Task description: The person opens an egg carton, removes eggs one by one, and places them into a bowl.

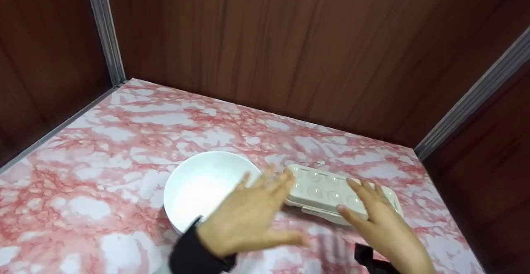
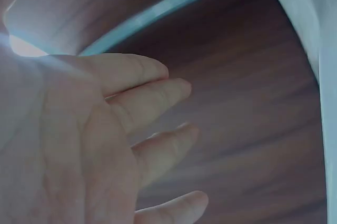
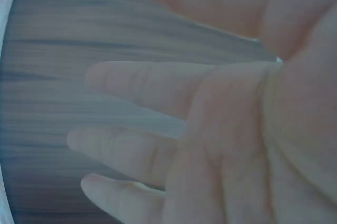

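Note:
A pale cream egg carton [image 1: 323,191] with a bumpy lid lies closed on the table, its latch tab toward the front. My left hand [image 1: 248,216], fingers spread and blurred, hovers between a white bowl [image 1: 194,183] and the carton's left end, overlapping both in the head view. The right hand [image 1: 381,220] is over the carton's right part, its fingers stretched out and apart. In the left wrist view the left palm [image 2: 89,140] holds nothing. The right palm [image 3: 231,145] likewise shows bare in the right wrist view.
A red-and-white marbled table [image 1: 103,174] carries the bowl and carton. Dark brown wood panels [image 1: 269,50] rise behind it and at both sides, with metal strips [image 1: 105,30] at the corners.

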A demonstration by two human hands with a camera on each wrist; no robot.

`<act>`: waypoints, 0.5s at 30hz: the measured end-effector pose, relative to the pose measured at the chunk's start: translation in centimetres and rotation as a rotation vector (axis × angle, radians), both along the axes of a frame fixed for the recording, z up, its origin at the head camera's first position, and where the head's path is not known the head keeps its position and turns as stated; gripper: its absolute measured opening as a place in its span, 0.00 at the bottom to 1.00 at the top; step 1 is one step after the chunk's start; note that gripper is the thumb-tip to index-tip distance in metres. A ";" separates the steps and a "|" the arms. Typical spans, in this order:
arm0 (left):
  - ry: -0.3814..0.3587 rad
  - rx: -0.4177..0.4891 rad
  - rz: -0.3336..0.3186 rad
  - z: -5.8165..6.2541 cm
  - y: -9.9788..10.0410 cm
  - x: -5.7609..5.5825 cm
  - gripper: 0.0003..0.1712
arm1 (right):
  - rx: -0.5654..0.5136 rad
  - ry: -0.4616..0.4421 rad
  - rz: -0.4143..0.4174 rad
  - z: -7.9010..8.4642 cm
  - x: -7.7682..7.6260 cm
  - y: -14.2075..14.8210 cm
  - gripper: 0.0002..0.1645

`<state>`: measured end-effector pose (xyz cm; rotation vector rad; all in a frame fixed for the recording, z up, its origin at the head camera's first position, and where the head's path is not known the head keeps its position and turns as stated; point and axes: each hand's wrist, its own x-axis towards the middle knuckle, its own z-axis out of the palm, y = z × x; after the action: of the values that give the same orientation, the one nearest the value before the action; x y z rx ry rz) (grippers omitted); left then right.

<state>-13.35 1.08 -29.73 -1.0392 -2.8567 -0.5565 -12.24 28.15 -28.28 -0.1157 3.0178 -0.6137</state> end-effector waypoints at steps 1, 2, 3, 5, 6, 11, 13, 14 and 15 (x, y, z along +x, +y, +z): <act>0.003 -0.010 -0.018 -0.2 0.6 0.1 0.65 | 0.014 0.005 0.014 -0.2 -0.1 -0.2 0.46; -0.001 -0.017 -0.034 -0.5 1.2 0.1 0.64 | 0.027 0.009 0.029 -0.5 -0.2 -0.5 0.45; -0.002 -0.028 -0.048 -0.7 1.8 0.2 0.64 | 0.034 0.008 0.041 -0.8 -0.4 -0.7 0.44; 0.005 -0.051 -0.066 -1.1 3.0 0.1 0.63 | 0.034 -0.004 0.065 -1.5 -0.8 -1.1 0.43; 0.007 -0.059 -0.067 -1.3 3.5 0.0 0.62 | 0.031 -0.013 0.073 -1.8 -1.0 -1.2 0.43; 0.012 -0.076 -0.015 -2.5 5.7 -0.4 0.61 | 0.002 -0.018 0.101 -3.5 -2.0 -1.1 0.45; 0.003 -0.073 0.033 -3.0 6.5 -0.6 0.59 | -0.001 0.000 0.128 -4.1 -2.2 -1.0 0.46; 0.009 -0.079 0.060 -3.2 6.9 -0.6 0.56 | -0.003 0.013 0.144 -4.4 -2.3 -1.0 0.47; 0.015 -0.088 0.089 -3.4 7.3 -0.7 0.51 | 0.001 0.030 0.158 -4.6 -2.4 -1.0 0.47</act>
<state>-14.01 8.35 -33.12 -0.9175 -2.9213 -0.4186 -14.65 27.14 -32.90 -0.3623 2.9984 -0.6003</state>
